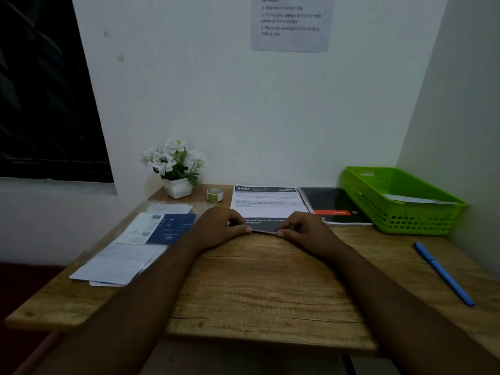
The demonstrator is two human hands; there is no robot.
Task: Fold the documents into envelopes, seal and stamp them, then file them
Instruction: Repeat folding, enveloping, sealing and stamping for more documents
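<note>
A printed document (266, 205) with a dark header lies at the middle back of the wooden desk (265, 288). Its near edge is dark and folded over. My left hand (219, 227) and my right hand (305, 230) pinch that near edge from either side, fingertips on the paper. White envelopes (119, 263) lie in a stack at the left, under a blue and white leaflet (162, 228). A small roll of stamps or stickers (215, 195) stands behind the document. A green basket (400, 201) at the back right holds one white envelope (419, 199).
A black booklet (332, 204) with a red label lies between the document and the basket. A blue pen (443, 274) rests near the right edge. A white pot of flowers (176, 169) stands at the back left. An instruction sheet (290, 23) hangs on the wall.
</note>
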